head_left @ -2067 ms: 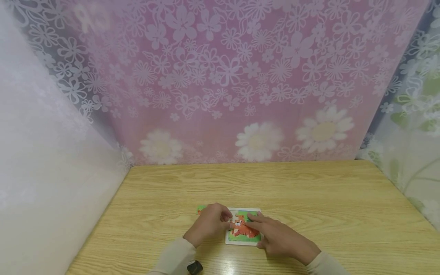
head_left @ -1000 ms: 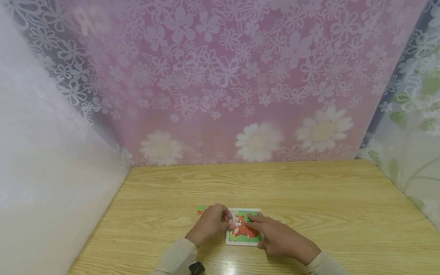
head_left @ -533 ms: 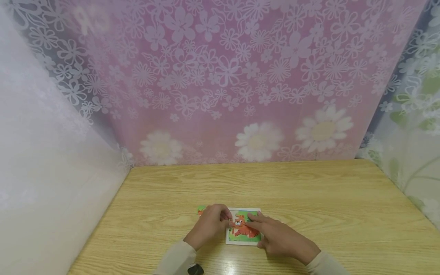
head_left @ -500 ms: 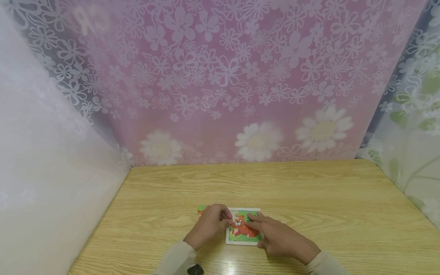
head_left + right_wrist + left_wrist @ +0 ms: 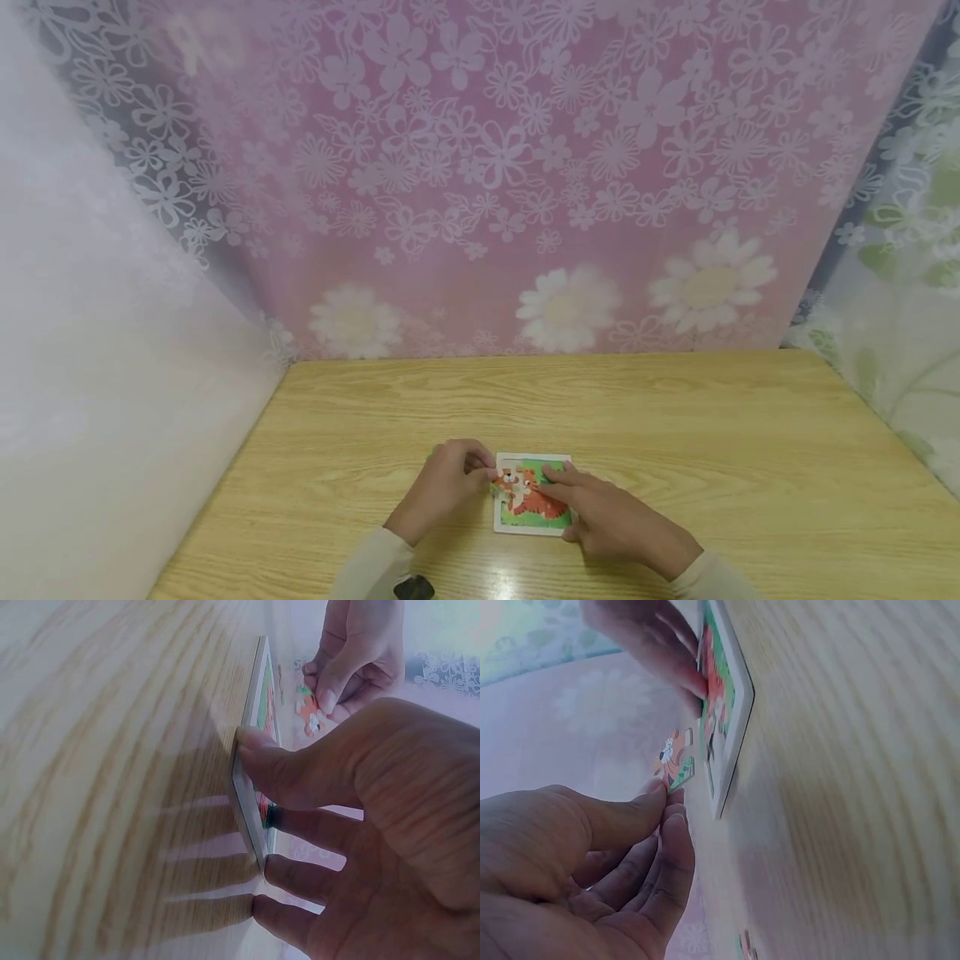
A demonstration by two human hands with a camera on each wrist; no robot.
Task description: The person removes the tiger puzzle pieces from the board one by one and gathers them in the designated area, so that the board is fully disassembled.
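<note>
1. Left hand (image 5: 442, 485) pinches an orange-and-green, animal-faced jigsaw piece (image 5: 506, 482); it juts rightward from that grip, raised at the left edge of a white-rimmed, rectangular puzzle board (image 5: 525, 531);
2. Right hand (image 5: 611, 515), fingers apart, rests on the board's right side.

From where I stand: one bench (image 5: 675, 417), one puzzle tray (image 5: 533, 456), one left hand (image 5: 446, 483), one right hand (image 5: 607, 512), two loose pieces (one held piece (image 5: 670, 756), one bench piece (image 5: 747, 946)), and three big daisies (image 5: 712, 286) on the cloth (image 5: 450, 292).
</note>
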